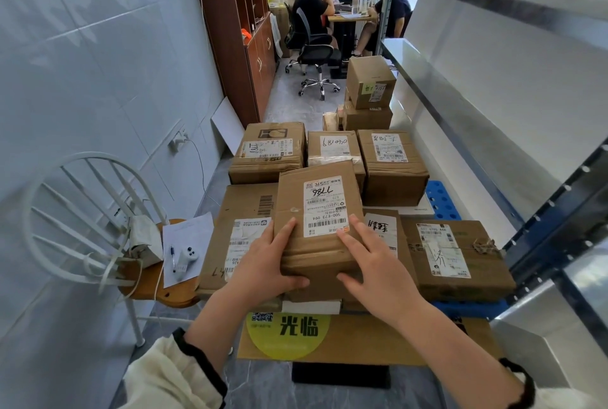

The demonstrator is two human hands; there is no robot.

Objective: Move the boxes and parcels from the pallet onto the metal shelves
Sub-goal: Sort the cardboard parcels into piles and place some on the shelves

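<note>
A brown cardboard box (317,211) with a white label marked 7786 lies tilted on top of the pile. My left hand (266,267) grips its near left corner, thumb under the front edge. My right hand (371,263) holds its near right corner with fingers spread on top. Several other taped boxes lie around it: a flat one (237,231) to the left, one with a handwritten label (457,257) to the right, and three in a row (391,165) behind. The blue pallet (441,201) shows at the right. The metal shelves (460,105) run along the right side.
A white chair (98,227) with papers, a pen and a small controller stands at the left against the tiled wall. A stack of boxes (370,86) stands farther back. Two people sit at a desk (348,18) beyond. A flat carton with a yellow sticker (296,336) lies near me.
</note>
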